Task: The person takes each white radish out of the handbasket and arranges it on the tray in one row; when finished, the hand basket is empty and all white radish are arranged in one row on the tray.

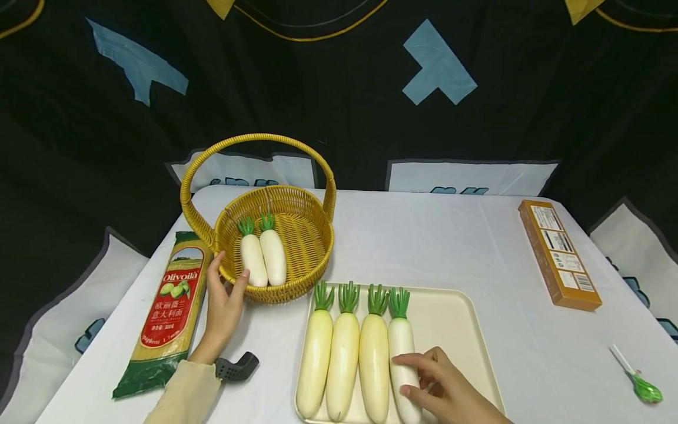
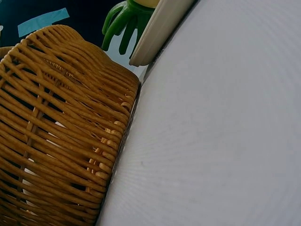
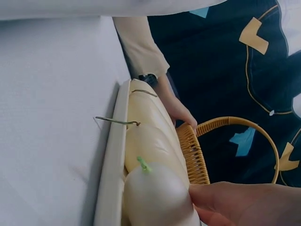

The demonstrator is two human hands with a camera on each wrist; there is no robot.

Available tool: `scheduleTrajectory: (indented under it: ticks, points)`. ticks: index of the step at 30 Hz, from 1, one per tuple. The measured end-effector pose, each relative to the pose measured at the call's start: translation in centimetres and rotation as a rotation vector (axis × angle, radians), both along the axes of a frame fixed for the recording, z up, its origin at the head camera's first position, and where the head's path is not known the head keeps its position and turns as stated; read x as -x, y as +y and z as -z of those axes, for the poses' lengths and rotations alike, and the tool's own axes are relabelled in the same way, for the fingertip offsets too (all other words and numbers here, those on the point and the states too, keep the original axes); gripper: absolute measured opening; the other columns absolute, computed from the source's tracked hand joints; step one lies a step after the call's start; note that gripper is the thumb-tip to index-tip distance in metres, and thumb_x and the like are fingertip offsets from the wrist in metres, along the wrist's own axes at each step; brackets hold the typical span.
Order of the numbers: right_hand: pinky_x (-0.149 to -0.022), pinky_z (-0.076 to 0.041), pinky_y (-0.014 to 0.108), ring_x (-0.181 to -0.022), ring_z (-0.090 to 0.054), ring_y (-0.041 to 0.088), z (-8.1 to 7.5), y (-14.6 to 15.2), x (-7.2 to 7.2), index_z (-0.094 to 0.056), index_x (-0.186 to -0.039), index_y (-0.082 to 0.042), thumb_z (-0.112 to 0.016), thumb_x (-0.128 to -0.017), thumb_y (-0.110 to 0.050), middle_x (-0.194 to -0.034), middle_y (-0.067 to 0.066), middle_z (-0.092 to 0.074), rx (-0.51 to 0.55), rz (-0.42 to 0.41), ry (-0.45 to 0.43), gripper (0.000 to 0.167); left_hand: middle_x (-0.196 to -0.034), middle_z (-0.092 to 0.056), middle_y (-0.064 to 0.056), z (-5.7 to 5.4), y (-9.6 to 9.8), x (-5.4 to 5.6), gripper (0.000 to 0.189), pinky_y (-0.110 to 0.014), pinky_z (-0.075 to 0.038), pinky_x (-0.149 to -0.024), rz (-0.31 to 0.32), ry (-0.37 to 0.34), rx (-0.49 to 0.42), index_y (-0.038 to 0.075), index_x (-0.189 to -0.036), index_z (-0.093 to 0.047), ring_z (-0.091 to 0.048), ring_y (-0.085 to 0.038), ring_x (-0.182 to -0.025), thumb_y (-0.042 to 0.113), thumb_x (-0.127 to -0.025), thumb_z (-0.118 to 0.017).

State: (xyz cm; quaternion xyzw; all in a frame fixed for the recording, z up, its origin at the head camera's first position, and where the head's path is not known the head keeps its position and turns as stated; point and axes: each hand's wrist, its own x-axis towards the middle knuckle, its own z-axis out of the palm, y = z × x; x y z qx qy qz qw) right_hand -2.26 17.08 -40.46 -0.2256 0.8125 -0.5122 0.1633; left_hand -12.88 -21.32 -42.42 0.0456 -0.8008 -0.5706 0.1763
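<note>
My left hand (image 1: 225,303) grips the near-left rim of a yellow wicker basket (image 1: 304,281), thumb at the front of the rim. Two small white radishes (image 1: 273,257) with green tops lie inside. On a cream tray (image 1: 450,312), several long radishes lie side by side; the three to the left, such as this yellowish one (image 1: 315,365), are untouched. My right hand (image 1: 450,386) pinches the whiter radish (image 1: 401,335) at the right end of the row, which lies on the tray. In the right wrist view, my thumb is against that white radish (image 3: 157,197) near its rounded end.
Left of the basket lies a spaghetti packet (image 1: 172,306), close by my left forearm. An orange-brown box (image 1: 559,254) is at the far right of the white-covered table (image 1: 402,235). Nearer on that side is a small green-ended stick (image 1: 643,386). A dark patterned cloth (image 1: 339,88) hangs behind.
</note>
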Motion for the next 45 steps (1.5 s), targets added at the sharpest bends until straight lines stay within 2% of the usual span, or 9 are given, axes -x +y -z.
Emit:
scheduleTrajectory:
  ticks: [4,10,15,22,26,30,35,40,45]
  points:
    - [-0.06,-0.045,0.018,-0.071,-0.04,-0.001,-0.1,0.1,0.0,-0.05,-0.127,-0.017,-0.056,-0.09,-0.024,-0.086,0.007,-0.035,-0.02,-0.019,0.014,0.038,-0.149,-0.009,-0.01,-0.1,0.0,-0.1,0.064,-0.054,-0.023,-0.105,0.003,0.001,-0.003,0.013,-0.144,-0.011,-0.016,-0.031,-0.136,0.016,-0.092,-0.049]
    - [-0.058,-0.045,0.017,-0.073,-0.041,-0.003,-0.5,0.1,0.1,-0.056,-0.119,-0.016,-0.057,-0.089,-0.022,-0.087,0.004,-0.041,-0.064,-0.016,0.152,0.031,-0.148,-0.01,-0.009,-0.2,0.2,-0.3,0.063,-0.052,-0.025,-0.104,-0.006,0.01,0.009,0.015,-0.144,-0.012,-0.019,-0.03,-0.135,0.019,-0.092,-0.048]
    - [-0.059,-0.045,0.017,-0.077,-0.044,-0.004,-1.3,0.2,0.4,-0.059,-0.112,-0.019,-0.058,-0.088,-0.024,-0.089,-0.002,-0.047,-0.105,0.0,0.218,0.024,-0.148,-0.01,-0.009,-0.3,0.3,-0.2,0.063,-0.053,-0.026,-0.104,-0.005,0.015,0.018,0.016,-0.144,-0.012,-0.019,-0.03,-0.135,0.02,-0.093,-0.048]
    - [-0.06,-0.045,0.017,-0.075,-0.049,-0.002,-2.3,-0.5,1.6,-0.059,-0.106,-0.015,-0.061,-0.086,-0.014,-0.084,-0.009,-0.052,-0.05,0.009,0.425,0.02,-0.148,-0.011,-0.01,-0.1,0.3,-0.2,0.063,-0.053,-0.026,-0.104,0.0,0.01,0.016,0.016,-0.144,-0.011,-0.021,-0.031,-0.134,0.019,-0.093,-0.048]
    - [-0.065,-0.048,0.02,-0.077,-0.053,-0.001,-2.9,-1.4,3.0,-0.062,-0.105,-0.014,-0.058,-0.088,-0.02,-0.085,-0.01,-0.056,-0.041,0.046,0.343,0.018,-0.148,-0.011,-0.01,-0.1,0.2,-0.2,0.064,-0.052,-0.026,-0.104,0.003,0.014,0.012,0.015,-0.144,-0.011,-0.021,-0.031,-0.134,0.018,-0.092,-0.048]
    - [-0.074,-0.049,0.022,-0.086,-0.059,0.005,-3.2,-2.6,4.9,-0.062,-0.109,-0.012,-0.056,-0.089,-0.028,-0.097,-0.001,-0.064,-0.032,0.069,0.162,0.026,-0.147,-0.012,-0.01,-0.1,0.2,0.0,0.064,-0.05,-0.027,-0.103,0.003,0.019,-0.003,0.014,-0.144,-0.011,-0.022,-0.031,-0.133,0.016,-0.092,-0.049]
    - [-0.077,-0.051,0.026,-0.094,-0.061,0.022,-3.3,-4.1,7.6,-0.055,-0.12,-0.003,-0.054,-0.09,-0.028,-0.111,0.017,-0.061,0.053,0.05,-0.07,0.039,-0.148,-0.012,-0.01,0.2,0.4,0.1,0.063,-0.048,-0.03,-0.101,-0.001,0.003,0.002,0.014,-0.144,-0.012,-0.025,-0.029,-0.132,0.018,-0.092,-0.048]
    - [-0.081,-0.051,0.035,-0.097,-0.061,0.032,-3.9,-6.2,10.0,-0.053,-0.123,-0.001,-0.053,-0.091,-0.022,-0.114,0.023,-0.059,0.17,0.04,-0.14,0.038,-0.147,-0.014,-0.01,0.1,0.3,0.0,0.062,-0.047,-0.031,-0.1,-0.023,-0.01,0.028,0.016,-0.143,-0.013,-0.026,-0.029,-0.131,0.023,-0.093,-0.048]
    - [-0.092,-0.047,0.034,-0.108,-0.057,0.023,-4.6,-8.7,12.3,-0.045,-0.13,-0.005,-0.05,-0.093,-0.024,-0.127,0.02,-0.051,0.328,-0.057,-0.251,0.042,-0.148,-0.012,-0.01,0.0,0.1,-0.1,0.062,-0.049,-0.03,-0.101,-0.022,-0.008,0.032,0.017,-0.144,-0.012,-0.024,-0.029,-0.133,0.023,-0.093,-0.047]
